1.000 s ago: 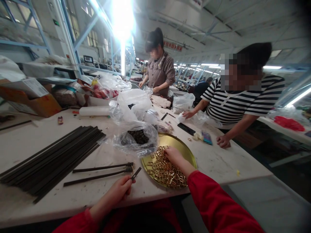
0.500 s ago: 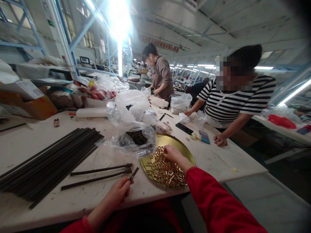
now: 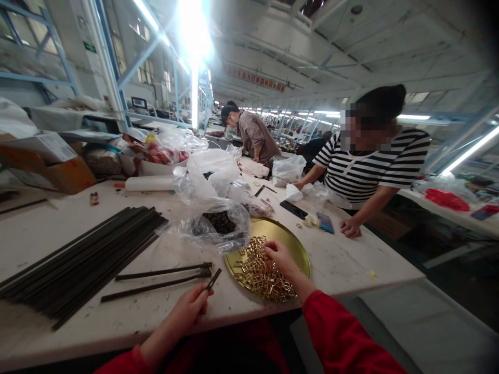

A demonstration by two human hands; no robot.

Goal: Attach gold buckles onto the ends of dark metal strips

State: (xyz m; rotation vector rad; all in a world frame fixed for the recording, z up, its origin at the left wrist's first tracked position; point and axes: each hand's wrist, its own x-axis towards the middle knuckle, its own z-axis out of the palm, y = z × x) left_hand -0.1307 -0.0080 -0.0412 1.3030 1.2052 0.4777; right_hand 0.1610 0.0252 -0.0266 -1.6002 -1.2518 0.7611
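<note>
My left hand (image 3: 193,306) is closed around a dark strap (image 3: 214,279), whose end sticks out past the thumb above the table's front edge. On the round gold tray (image 3: 292,236) lies a heap of small gold buckles (image 3: 261,278). My right hand (image 3: 281,257) is over that heap, thumb and fingertips pinched together at the buckles; whatever is between them is too small to make out. Two dark straps with looped ends (image 3: 163,271) lie beside my left hand. Farther left, a bundle of long dark strips (image 3: 89,259) is spread on the table.
An open clear bag of small dark pieces (image 3: 220,222) touches the tray's back left. Behind it are more plastic bags (image 3: 212,166) and a white roll (image 3: 150,183). A black phone (image 3: 293,210) lies beyond the tray. A person in stripes (image 3: 366,166) leans on the table; another person (image 3: 255,132) bends farther back.
My right hand has shifted slightly right and down over the buckles, fingers still together. My left hand keeps the strap in place. The person at the back has bent lower.
</note>
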